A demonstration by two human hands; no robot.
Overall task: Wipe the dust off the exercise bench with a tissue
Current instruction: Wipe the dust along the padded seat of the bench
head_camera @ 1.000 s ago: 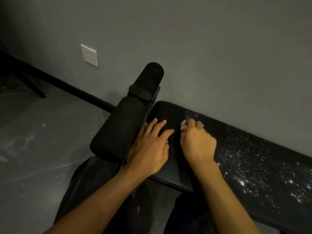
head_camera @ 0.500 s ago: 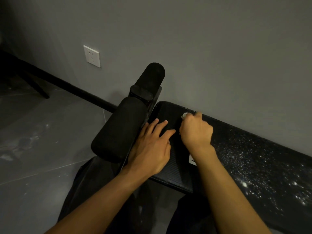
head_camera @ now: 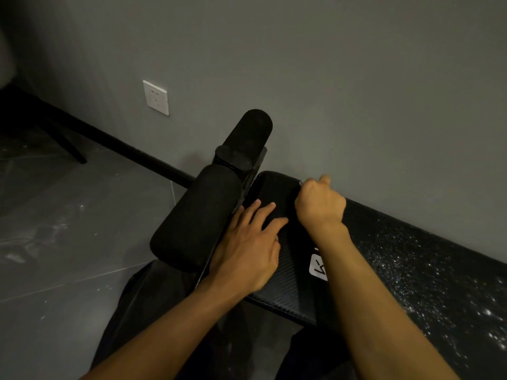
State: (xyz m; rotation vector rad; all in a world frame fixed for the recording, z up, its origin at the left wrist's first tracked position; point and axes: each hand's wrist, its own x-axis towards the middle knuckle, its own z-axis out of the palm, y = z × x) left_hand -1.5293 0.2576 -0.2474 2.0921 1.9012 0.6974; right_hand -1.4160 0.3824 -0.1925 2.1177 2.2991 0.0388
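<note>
The black exercise bench (head_camera: 285, 272) runs from the middle to the lower right along the wall. White dust specks (head_camera: 428, 272) cover its right part, while the near left end looks dark and bare. My right hand (head_camera: 319, 205) is a fist at the bench's far edge by the wall, closed on the tissue (head_camera: 300, 184), of which only a sliver shows at the knuckles. My left hand (head_camera: 248, 249) lies flat on the bench's left end, fingers spread, holding nothing.
Two black foam roller pads (head_camera: 197, 220) stick out left of the bench end. A grey wall with a white socket (head_camera: 155, 97) stands behind. Grey tiled floor (head_camera: 68, 215) lies to the left, with a dark furniture leg (head_camera: 70, 149) at far left. My dark trousers (head_camera: 153, 311) show below.
My right hand has slid with the tissue from the bench surface toward the far edge at the wall; the dust near that corner is gone. The left hand stayed put.
</note>
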